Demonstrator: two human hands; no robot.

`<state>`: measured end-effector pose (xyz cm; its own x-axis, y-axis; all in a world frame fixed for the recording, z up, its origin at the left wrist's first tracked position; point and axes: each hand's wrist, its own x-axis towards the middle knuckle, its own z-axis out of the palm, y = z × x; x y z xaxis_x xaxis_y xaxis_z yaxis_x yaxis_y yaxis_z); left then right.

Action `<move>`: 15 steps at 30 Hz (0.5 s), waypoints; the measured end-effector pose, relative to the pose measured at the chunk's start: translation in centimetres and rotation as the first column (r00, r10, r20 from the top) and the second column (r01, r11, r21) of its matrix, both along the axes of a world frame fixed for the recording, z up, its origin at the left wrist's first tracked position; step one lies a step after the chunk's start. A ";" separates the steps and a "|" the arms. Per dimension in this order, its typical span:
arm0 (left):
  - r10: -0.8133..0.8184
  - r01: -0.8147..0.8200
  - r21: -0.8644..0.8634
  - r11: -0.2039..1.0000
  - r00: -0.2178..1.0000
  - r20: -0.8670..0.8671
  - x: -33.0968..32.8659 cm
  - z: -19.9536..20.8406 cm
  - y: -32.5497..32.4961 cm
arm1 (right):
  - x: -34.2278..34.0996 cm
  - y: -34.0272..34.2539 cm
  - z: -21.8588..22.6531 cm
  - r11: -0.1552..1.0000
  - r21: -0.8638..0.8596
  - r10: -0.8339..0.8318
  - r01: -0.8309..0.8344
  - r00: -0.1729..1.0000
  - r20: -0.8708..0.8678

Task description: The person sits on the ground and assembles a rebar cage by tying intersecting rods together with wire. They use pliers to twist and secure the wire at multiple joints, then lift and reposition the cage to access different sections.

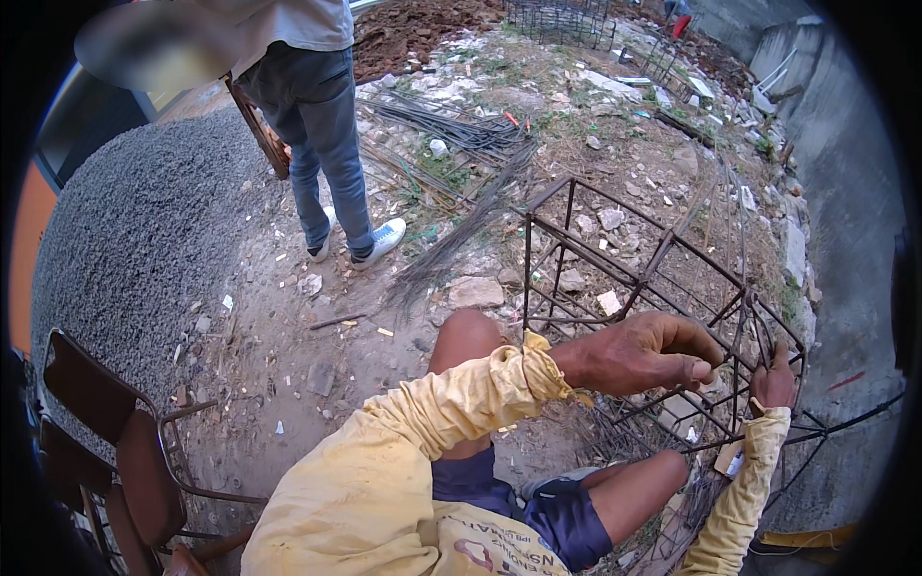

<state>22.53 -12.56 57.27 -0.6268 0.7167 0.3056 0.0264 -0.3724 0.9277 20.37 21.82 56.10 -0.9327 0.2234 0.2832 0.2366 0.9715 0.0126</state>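
A rebar cage (639, 283) of dark, rusty bars tied with square stirrups lies in front of my knees and stretches away to the right. My left hand (639, 353) hangs over its near side, fingers bent down toward the thumb; whatever they pinch is too small to make out. At the cage's right end, my right hand (774, 382) is closed about the bars, with one finger pointing up along them. Part of its grip is hidden. Yellow sleeves cover both my forearms.
A person in jeans (331, 144) stands at the upper left beside a grey gravel heap (144, 211). Loose rebar and wire (451, 130) lie on the rubble-strewn ground. Brown chairs (144, 461) stand at the lower left. A concrete wall (855, 192) runs along the right.
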 end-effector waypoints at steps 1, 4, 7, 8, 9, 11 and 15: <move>-0.065 0.065 0.001 0.998 0.997 0.038 0.2 -0.7 -2.3 | -0.8 1.8 -0.8 1.000 0.013 0.015 -0.014 1.000 -0.022; 0.118 -0.079 -0.184 0.980 0.970 0.212 -1.2 -3.2 -9.8 | -0.8 4.7 -0.1 0.999 0.030 -0.017 0.020 0.996 -0.087; 0.456 -0.373 -0.271 0.887 0.798 0.395 -3.6 -14.0 -18.7 | -2.7 8.8 -3.0 0.983 -0.039 0.167 -0.179 0.965 -0.203; 0.652 -0.491 -0.450 0.746 0.675 0.344 -4.2 -17.0 -21.1 | -3.2 9.0 -2.9 0.990 -0.057 0.121 -0.132 0.979 -0.162; 0.806 -0.560 -0.607 0.564 0.533 0.256 -5.0 -20.0 -23.2 | -3.6 9.3 -2.3 0.995 -0.067 0.069 -0.078 0.990 -0.121; 0.869 -0.533 -0.789 0.304 0.494 0.001 -8.2 -27.5 -26.4 | -4.4 9.8 -2.0 0.969 -0.247 -0.044 0.021 0.995 -0.091; 0.911 -0.374 -0.899 0.228 0.407 0.062 -18.2 -40.4 -30.3 | -2.7 7.6 0.7 0.836 -0.544 -0.127 0.079 0.991 -0.050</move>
